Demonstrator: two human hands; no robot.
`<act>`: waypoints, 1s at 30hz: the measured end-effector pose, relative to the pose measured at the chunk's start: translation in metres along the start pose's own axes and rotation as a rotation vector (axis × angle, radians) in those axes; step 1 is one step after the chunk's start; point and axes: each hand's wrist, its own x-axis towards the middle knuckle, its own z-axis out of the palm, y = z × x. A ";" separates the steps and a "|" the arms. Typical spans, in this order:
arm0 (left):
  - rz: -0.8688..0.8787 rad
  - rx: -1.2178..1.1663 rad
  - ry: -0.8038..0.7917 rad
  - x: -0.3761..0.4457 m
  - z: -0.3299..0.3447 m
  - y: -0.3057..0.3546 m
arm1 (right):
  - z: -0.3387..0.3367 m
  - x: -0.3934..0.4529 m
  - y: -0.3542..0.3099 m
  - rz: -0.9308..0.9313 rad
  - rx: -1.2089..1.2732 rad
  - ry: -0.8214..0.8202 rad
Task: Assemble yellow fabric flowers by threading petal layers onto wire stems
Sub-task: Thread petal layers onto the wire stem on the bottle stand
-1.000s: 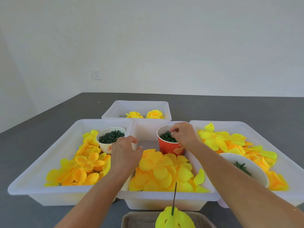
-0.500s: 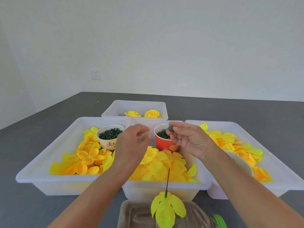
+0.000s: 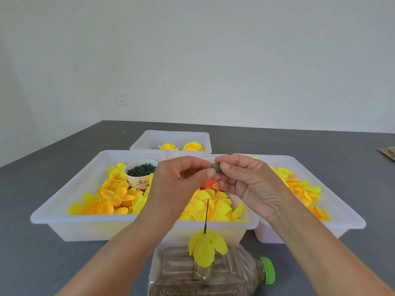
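both hands were raised together above the trays: the right hand (image 3: 250,182) pinched a small green bead-like piece (image 3: 217,167) between thumb and forefinger, and the left hand (image 3: 179,184) had its fingertips curled in against the same piece (whether it truly gripped or only steadied it was unclear). below them the wire stem (image 3: 206,216) stood upright in a brown-filled bottle (image 3: 235,274) lying on its side, with one yellow petal layer (image 3: 206,247) already threaded low on it. loose petals (image 3: 119,195) filled the white trays (image 3: 64,218); a white cup (image 3: 140,174) held dark green pieces. judgement: the piece looked tiny, light, hard and easy to drop, best held by its sides; the petals looked soft and limp, best taken near the centre hole.
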 end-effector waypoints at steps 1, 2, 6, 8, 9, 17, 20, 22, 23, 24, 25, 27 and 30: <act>0.007 -0.012 -0.013 -0.003 0.000 0.002 | 0.002 -0.004 0.000 0.001 -0.007 0.003; 0.019 -0.019 -0.022 -0.006 -0.001 0.004 | 0.004 -0.007 0.000 0.001 -0.021 0.007; 0.037 -0.027 -0.033 -0.015 -0.001 0.010 | 0.010 -0.017 0.001 -0.009 -0.085 0.020; 0.016 -0.070 -0.019 -0.018 -0.002 0.011 | 0.012 -0.023 0.001 -0.030 -0.117 0.005; 0.002 -0.101 -0.016 -0.020 -0.002 0.013 | 0.013 -0.026 0.001 -0.055 -0.146 0.001; -0.017 -0.113 -0.024 -0.027 -0.005 0.024 | 0.023 -0.035 -0.003 -0.309 -0.447 0.038; -0.018 -0.113 -0.003 -0.030 -0.006 0.024 | 0.021 -0.036 -0.002 -0.311 -0.477 0.042; -0.032 -0.110 0.031 -0.035 -0.005 0.021 | 0.018 -0.038 0.002 -0.295 -0.478 0.053; -0.042 -0.096 0.047 -0.038 -0.005 0.018 | 0.017 -0.039 0.005 -0.286 -0.470 0.065; -0.057 -0.076 0.059 -0.041 -0.005 0.014 | 0.015 -0.040 0.009 -0.279 -0.453 0.079; -0.079 -0.052 0.071 -0.043 -0.005 0.011 | 0.014 -0.041 0.012 -0.274 -0.431 0.089; -0.127 -0.010 0.094 -0.047 -0.006 0.003 | 0.013 -0.042 0.017 -0.274 -0.420 0.089; -0.178 0.011 0.090 -0.051 -0.003 -0.004 | 0.013 -0.043 0.024 -0.275 -0.465 0.075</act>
